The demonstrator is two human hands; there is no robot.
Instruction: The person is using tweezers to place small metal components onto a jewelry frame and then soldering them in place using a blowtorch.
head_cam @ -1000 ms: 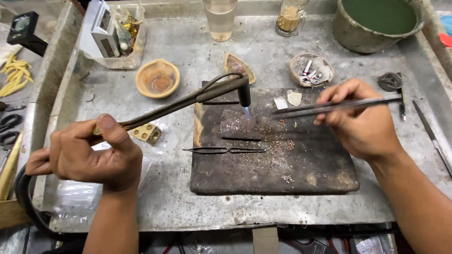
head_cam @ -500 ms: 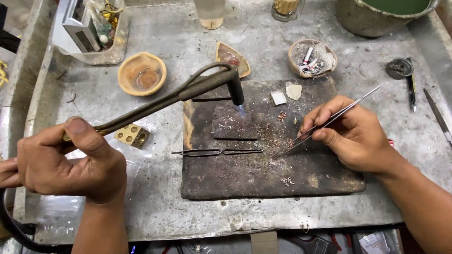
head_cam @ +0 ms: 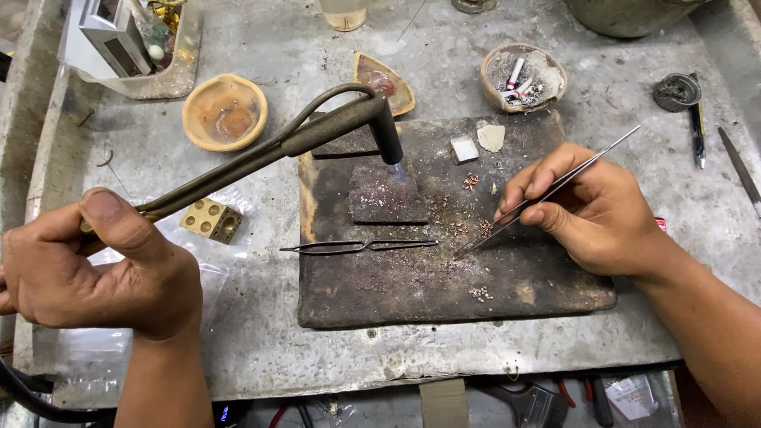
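Left hand (head_cam: 95, 269) nearest, fist closed round handle of torch (head_cam: 317, 139), thumb on top; nozzle bent down, small flame on little dark block (head_cam: 387, 198). Right hand (head_cam: 590, 210) pinching long tweezers (head_cam: 547, 190) between thumb and fingers, tips down on dark slab (head_cam: 444, 285) among tiny metal bits (head_cam: 482, 228). Second tweezers (head_cam: 357, 246) lying flat on slab, left of centre. Brass cube (head_cam: 211, 220) on bench (head_cam: 261, 349), just beside slab. Farther back: tan bowl (head_cam: 225, 112), broken dish (head_cam: 384, 79), ash-filled bowl (head_cam: 523, 77).
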